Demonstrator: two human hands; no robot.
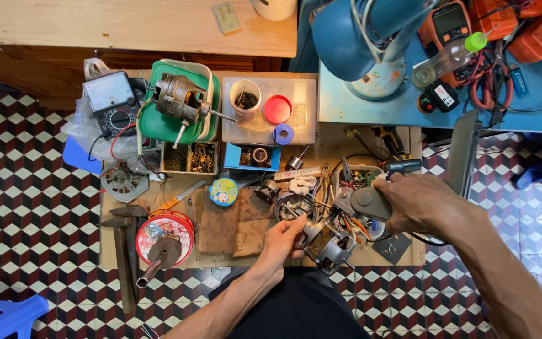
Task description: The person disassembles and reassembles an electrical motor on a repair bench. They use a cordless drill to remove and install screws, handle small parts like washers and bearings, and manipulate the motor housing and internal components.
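Low bench [403, 250] sitting on checkered tile floor [26, 220], its near edge running just in front of the person's lap; almost no bare surface showing, only small patches at the right front corner. Left hand [281, 242] closing its fingers on the small fan motor [329, 246], which is lying at the near edge of the bench, right of centre, with its shaft pointing up-left. Right hand [418, 202] wrapping around a grey soldering gun [365, 202], held just above and right of the motor; the tip is lost among loose wires [352, 225]. Open room for moving is lying mainly over the lap and to the right of the bench over the floor; a hammer [123, 251] and a red round tin [164, 237] are crowding the left front corner, the tin carrying a metal disc with a rod. At the back, a green tray [152, 125] is holding a larger motor [180, 100]; a clear shallow box [302, 125] is holding a white cup of dark screws [244, 99], a red lid [277, 109] and a blue tape roll [283, 134]. A 2-part small parts box [189, 158] is showing mixed hardware; a blue box [246, 157] beside it is holding a coil. An analogue meter [111, 103] is leaning at the back left. A blue stool [7, 314] is standing on the floor, well apart at lower left.
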